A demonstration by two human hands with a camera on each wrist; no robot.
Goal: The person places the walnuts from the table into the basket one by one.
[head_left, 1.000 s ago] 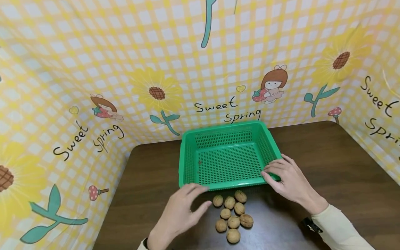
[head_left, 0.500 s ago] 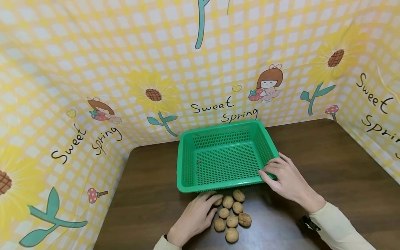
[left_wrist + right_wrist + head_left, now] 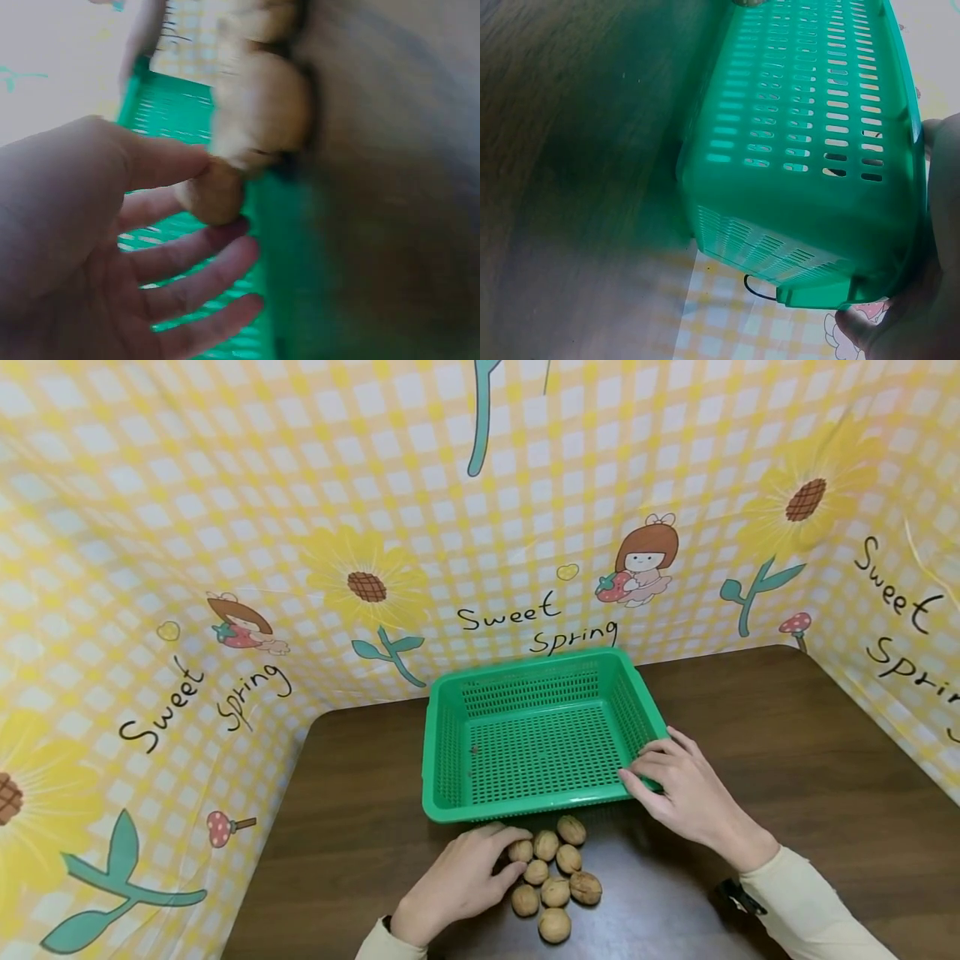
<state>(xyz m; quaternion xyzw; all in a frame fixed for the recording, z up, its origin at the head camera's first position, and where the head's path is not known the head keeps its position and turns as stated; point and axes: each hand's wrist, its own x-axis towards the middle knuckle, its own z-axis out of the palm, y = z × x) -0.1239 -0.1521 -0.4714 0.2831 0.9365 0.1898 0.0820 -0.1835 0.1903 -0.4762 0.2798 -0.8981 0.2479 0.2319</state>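
In the head view a green plastic basket (image 3: 525, 807) with slotted walls stands on the table, holding only a few tiny dark specks. My right hand (image 3: 688, 795) grips its near right corner, fingers over the rim. The right wrist view shows the outside of that basket wall (image 3: 780, 195), with part of the hand at its edge. Just in front of the basket, my left hand (image 3: 459, 878) pinches the leftmost walnut (image 3: 521, 851) between thumb and index finger. The left wrist view has this walnut (image 3: 216, 196) at the fingertips, the other fingers spread loosely.
Several more walnuts (image 3: 555, 892) lie in a loose cluster right of the left hand. The dark wooden table (image 3: 352, 793) has rounded far corners. A yellow checked cloth (image 3: 465, 560) with printed flowers hangs behind and at both sides.
My left hand has come down from the basket's front rim to the leftmost walnut and closed its thumb and index finger on it. The right hand stays at the basket corner.
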